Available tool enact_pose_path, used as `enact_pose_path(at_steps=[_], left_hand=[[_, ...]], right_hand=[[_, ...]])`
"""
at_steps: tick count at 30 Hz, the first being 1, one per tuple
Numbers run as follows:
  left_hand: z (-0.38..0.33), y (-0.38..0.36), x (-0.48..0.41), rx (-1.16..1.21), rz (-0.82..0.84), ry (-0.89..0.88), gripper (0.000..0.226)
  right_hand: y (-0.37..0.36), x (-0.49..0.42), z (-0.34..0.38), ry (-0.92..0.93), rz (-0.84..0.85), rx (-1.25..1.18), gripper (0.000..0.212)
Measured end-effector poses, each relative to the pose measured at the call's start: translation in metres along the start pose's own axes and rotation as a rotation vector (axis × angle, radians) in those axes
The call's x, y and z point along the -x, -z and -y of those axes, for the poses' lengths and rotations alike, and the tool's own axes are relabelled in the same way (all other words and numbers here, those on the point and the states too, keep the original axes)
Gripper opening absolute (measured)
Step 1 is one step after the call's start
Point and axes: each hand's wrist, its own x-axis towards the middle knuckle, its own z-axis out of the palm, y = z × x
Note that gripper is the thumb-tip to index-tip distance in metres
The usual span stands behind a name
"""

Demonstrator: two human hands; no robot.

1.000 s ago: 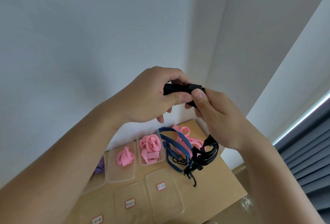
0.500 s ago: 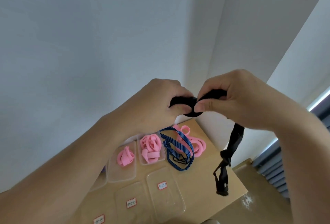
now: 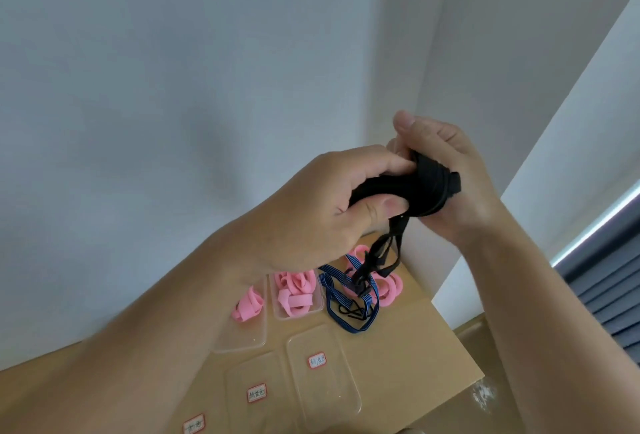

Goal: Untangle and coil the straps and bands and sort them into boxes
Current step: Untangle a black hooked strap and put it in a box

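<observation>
Head view: black woven strap (image 3: 415,186), partly coiled, held up above light wooden desk (image 3: 415,347). Grip of left hand (image 3: 311,207) clamped on coil, thumb across it; grip of right hand (image 3: 450,163) curled round other side. Loose tail dangling over blue striped elastic band (image 3: 330,283) and loose pink rubber bands (image 3: 391,290). Two clear plastic boxes (image 3: 264,326) holding pink coils (image 3: 294,295).

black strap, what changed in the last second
More of the black strap is wound into a thicker coil between the left hand and right hand; its loose tail, which swung out right, now hangs shorter beneath them. Both hands still grip it. Pink bands, blue strap and boxes lie unmoved.
</observation>
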Motion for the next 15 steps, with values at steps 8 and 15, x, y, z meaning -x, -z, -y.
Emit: enact_pose_path(at_steps=[8, 15], left_hand=[[0.011, -0.012, -0.013, -0.027, -0.194, 0.033, 0.026], [0.023, -0.018, -0.023, -0.112, -0.221, 0.050, 0.032]], right_hand=[[-0.024, 0.004, -0.035, -0.161, -0.426, -0.211, 0.023], [-0.040, 0.015, -0.045, -0.184, -0.497, -0.032, 0.046]])
